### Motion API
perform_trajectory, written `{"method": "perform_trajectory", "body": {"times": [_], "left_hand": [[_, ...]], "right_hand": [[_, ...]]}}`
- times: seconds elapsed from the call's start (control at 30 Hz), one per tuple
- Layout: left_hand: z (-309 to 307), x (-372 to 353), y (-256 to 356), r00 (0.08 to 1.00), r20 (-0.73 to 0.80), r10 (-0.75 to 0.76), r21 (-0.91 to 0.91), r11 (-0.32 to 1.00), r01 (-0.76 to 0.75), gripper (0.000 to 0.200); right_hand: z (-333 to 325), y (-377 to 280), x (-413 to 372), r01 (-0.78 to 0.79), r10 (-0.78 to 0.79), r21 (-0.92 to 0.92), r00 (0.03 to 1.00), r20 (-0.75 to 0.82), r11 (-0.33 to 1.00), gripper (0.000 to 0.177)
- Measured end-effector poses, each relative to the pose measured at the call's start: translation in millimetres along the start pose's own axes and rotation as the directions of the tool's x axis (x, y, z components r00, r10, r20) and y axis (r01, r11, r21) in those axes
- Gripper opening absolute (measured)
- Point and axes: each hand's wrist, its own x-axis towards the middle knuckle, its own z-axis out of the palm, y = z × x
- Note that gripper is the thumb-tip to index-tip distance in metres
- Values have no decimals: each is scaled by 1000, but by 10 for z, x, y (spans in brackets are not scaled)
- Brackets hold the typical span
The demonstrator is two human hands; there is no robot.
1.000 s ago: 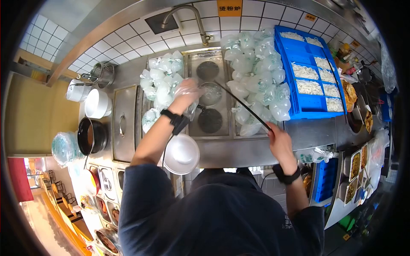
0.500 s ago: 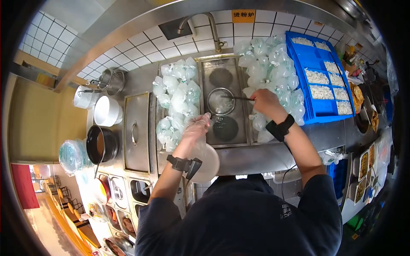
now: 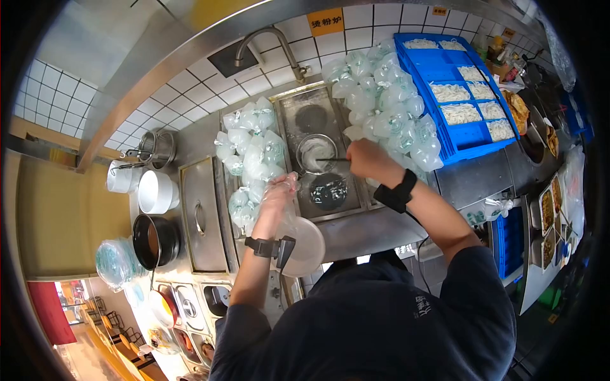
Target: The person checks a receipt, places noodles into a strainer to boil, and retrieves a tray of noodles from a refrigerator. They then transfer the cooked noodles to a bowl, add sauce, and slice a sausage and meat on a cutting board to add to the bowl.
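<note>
A round wire strainer (image 3: 317, 154) with pale contents sits in the middle opening of a steel boiling station (image 3: 295, 105). My right hand (image 3: 370, 160) is closed on thin dark chopsticks (image 3: 333, 159), whose tips reach inside the strainer's rim; whether it is one stick or a pair is hard to see. My left hand (image 3: 278, 193), covered by clear plastic like a glove, is closed beside the strainer's lower left rim. What its fingers hold is hidden. Dark water shows in the front opening (image 3: 328, 192). Below my left hand is a whitish round tub (image 3: 300, 247).
Knotted bags of whitish contents are piled left (image 3: 264, 152) and right (image 3: 387, 108) of the station. A blue crate (image 3: 467, 136) holds white noodles at right. A faucet (image 3: 289, 47) arches behind. White pots (image 3: 155, 192), a black pot (image 3: 155, 241) and a lidded steel well (image 3: 202, 219) stand left.
The camera view has turned slightly, so the counter appears tilted and shifted left. The chopsticks have shifted inside the strainer. My left hand stays close to the strainer's rim.
</note>
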Motion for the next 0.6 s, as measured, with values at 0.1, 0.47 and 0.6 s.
{"method": "perform_trajectory", "body": {"times": [0.1,0.47,0.6], "left_hand": [[-5,-37,16,1000,-7,14,-31,999,-14,9],[378,-83,-27,998,-53,43,-8,999,-43,13],[593,-36,-12,972,-233,15,21,1000,-10,10]], "right_hand": [[-99,144,38,-57,69,122,993,-96,991,13],[341,540,118,85,-84,35,996,-23,996,11],[29,383,-143,145,-146,128,989,-3,981,15]]}}
